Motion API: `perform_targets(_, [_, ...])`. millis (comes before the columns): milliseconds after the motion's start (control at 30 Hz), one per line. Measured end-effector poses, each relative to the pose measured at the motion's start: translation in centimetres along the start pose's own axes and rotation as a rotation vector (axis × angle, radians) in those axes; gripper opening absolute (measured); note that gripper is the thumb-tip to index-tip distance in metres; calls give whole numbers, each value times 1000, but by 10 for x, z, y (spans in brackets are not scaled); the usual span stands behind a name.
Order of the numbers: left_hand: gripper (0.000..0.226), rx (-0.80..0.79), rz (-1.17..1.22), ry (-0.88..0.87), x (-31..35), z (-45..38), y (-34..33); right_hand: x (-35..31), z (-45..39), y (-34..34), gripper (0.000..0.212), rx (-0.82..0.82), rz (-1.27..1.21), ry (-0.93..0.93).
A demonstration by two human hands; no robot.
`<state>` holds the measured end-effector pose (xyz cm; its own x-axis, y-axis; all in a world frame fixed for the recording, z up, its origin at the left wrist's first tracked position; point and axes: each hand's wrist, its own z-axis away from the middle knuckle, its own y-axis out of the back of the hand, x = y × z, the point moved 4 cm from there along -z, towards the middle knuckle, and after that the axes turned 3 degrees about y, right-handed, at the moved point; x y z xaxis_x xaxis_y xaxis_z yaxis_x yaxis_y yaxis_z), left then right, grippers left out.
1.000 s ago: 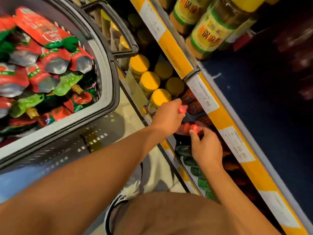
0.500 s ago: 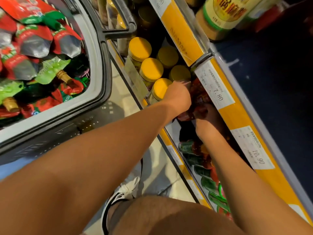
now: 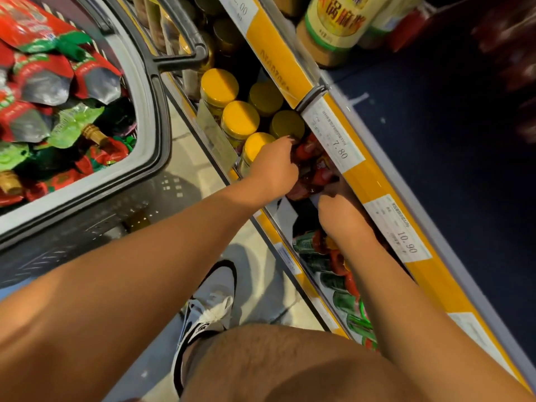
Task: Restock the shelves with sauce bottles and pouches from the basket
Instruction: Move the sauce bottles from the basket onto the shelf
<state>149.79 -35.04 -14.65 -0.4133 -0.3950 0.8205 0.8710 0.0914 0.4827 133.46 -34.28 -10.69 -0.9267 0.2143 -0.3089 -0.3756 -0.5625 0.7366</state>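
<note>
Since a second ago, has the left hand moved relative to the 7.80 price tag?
Yes. The left hand has pushed deeper into the shelf, in under the 7.80 price tag, among the red-capped bottles.

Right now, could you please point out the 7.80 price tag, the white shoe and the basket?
7.80 price tag [image 3: 336, 140]: head view, label middle.
white shoe [image 3: 213, 303]: head view, laced top.
basket [image 3: 145, 91]: head view, grey rim.
</note>
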Motion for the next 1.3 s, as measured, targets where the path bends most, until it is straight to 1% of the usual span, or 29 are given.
perform_targets(67, [41, 42, 88, -16, -8, 18, 5, 5, 15, 6, 29, 161, 22, 142])
perform_targets(100, [39, 50, 128, -36, -13, 29, 6, 8, 23, 10, 23, 266, 90, 228])
perform_targets(133, [35, 45, 155, -50, -19, 40, 6, 11, 34, 10, 23, 301, 119, 299])
perform_targets(200, [26, 25, 173, -86, -28, 65, 5, 16, 59, 10, 52, 287, 127, 400])
perform_targets(233, [22, 7, 178, -109, -30, 78, 5, 19, 73, 10, 60, 282, 148, 427])
perform_targets(300, [21, -58, 180, -149, -27, 104, 6, 32, 101, 8, 63, 271, 181, 463])
perform_targets(400, [36, -205, 124, -205, -8, 142, 14, 57, 145, 15, 61, 261, 141, 485])
perform_targets(467, [43, -313, 62, -277, 14, 165, 20, 76, 173, 24, 59, 244, 100, 475])
perform_targets(533, [40, -417, 24, -351, 41, 188, 25, 101, 206, 34, 60, 242, 37, 407])
perform_targets(567, [38, -456, 10, -385, 56, 199, 27, 115, 224, 40, 61, 268, 14, 373])
perform_targets(633, [41, -501, -4, -462, 88, 220, 30, 142, 263, 52, 61, 360, -16, 331])
perform_targets(733, [42, -554, -24, -600, 147, 262, 26, 188, 334, 76, 58, 513, -131, 253])
perform_targets(800, [42, -561, -47, -664, 172, 283, 25, 207, 372, 88, 55, 552, -212, 225])
perform_targets(867, [42, -594, -121, -768, 201, 316, 16, 237, 425, 98, 51, 649, -337, 198])
perform_targets(933, [40, -633, -170, -868, 227, 353, 3, 270, 480, 99, 52, 753, -374, 173])
perform_targets(1033, [41, -694, -230, -970, 258, 411, -20, 329, 555, 88, 55, 896, -413, 79])
perform_targets(1167, [41, -820, -337, -1132, 290, 487, -69, 415, 636, 49, 53, 1056, -473, -160])
perform_targets(1233, [41, -883, -386, -1210, 302, 525, -99, 454, 668, 21, 52, 1099, -527, -276])
perform_targets(1300, [41, -950, -433, -1286, 307, 562, -133, 487, 692, -10, 52, 1093, -556, -379])
